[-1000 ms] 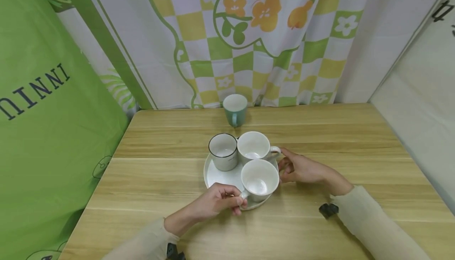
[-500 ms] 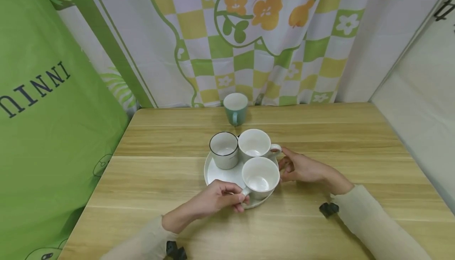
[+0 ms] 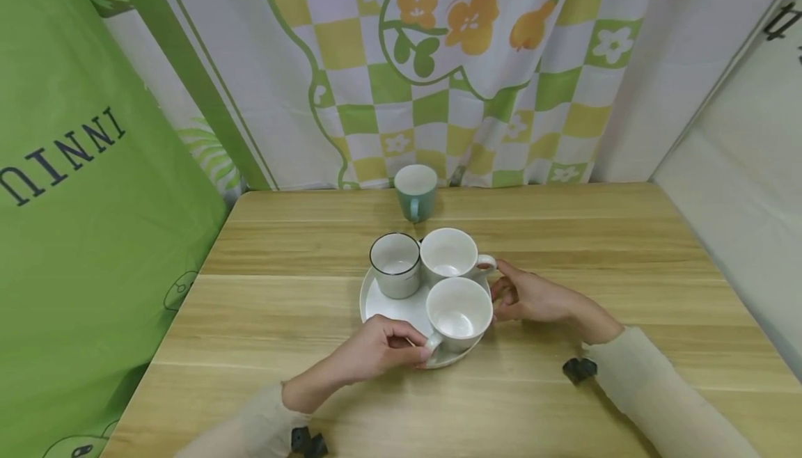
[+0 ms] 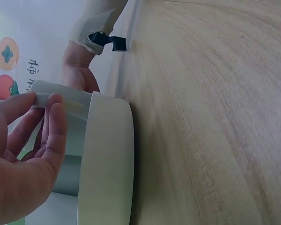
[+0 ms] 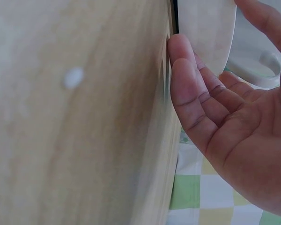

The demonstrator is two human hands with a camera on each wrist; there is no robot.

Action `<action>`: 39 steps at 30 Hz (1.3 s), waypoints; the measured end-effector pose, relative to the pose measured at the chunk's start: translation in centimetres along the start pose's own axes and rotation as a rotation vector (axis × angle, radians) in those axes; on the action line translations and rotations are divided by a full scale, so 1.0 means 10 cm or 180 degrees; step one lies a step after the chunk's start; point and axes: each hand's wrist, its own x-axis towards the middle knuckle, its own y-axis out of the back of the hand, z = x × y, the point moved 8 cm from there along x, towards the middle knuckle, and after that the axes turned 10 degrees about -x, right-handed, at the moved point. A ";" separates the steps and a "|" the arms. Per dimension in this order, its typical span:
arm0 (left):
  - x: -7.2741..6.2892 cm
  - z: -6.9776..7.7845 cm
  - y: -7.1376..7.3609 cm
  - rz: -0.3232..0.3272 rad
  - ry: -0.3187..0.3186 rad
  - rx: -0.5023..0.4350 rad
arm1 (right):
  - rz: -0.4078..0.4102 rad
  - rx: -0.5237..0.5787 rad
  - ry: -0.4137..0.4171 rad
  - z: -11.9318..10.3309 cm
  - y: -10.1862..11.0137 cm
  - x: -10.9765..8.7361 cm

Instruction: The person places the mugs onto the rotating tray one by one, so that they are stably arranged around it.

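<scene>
A round white tray (image 3: 376, 305) with a raised rim lies on the table, bearing three mugs. My left hand (image 3: 376, 350) pinches the handle of the front white mug (image 3: 459, 312) between thumb and fingers; the left wrist view shows that handle (image 4: 42, 99) close up. Behind it stands another white mug (image 3: 447, 253), its handle pointing right. A white mug with a dark rim (image 3: 395, 266) is at the tray's left. My right hand (image 3: 532, 296) is at the tray's right side, loosely bent fingers (image 5: 186, 75) against the tray wall (image 5: 205, 30). Part of their contact is hidden.
A teal mug (image 3: 415, 197) stands alone near the back edge of the wooden table (image 3: 282, 305). A patterned curtain (image 3: 451, 117) hangs behind it. Green cloth (image 3: 94, 235) borders the left side, and a pale sheet (image 3: 745, 166) the right.
The fingertips of my left hand, seen below the mug handle before, are now mostly out of sight in the head view. Mugs, tray and right hand stay almost the same.
</scene>
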 end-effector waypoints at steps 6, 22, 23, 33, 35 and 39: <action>0.01 0.04 -0.04 0.0135 -0.0074 0.0160 | 0.0003 0.0052 0.0032 -0.01 0.00 0.00; 0.03 0.06 -0.12 0.0078 -0.0166 0.0473 | 0.0030 0.0037 0.0021 0.00 0.00 0.01; 0.02 0.05 -0.11 0.0067 -0.0154 0.0495 | 0.0028 0.0034 0.0020 0.00 0.00 0.01; -0.04 0.10 0.04 -0.0030 -0.0357 0.0656 | 0.0004 -0.0010 0.0014 0.01 0.00 0.01; -0.05 0.11 0.08 0.0003 -0.0346 0.0711 | -0.0008 -0.0016 -0.0005 0.01 0.00 0.01; -0.08 0.12 0.14 0.0040 -0.0247 0.0713 | -0.0017 -0.0044 -0.0055 0.03 0.00 0.01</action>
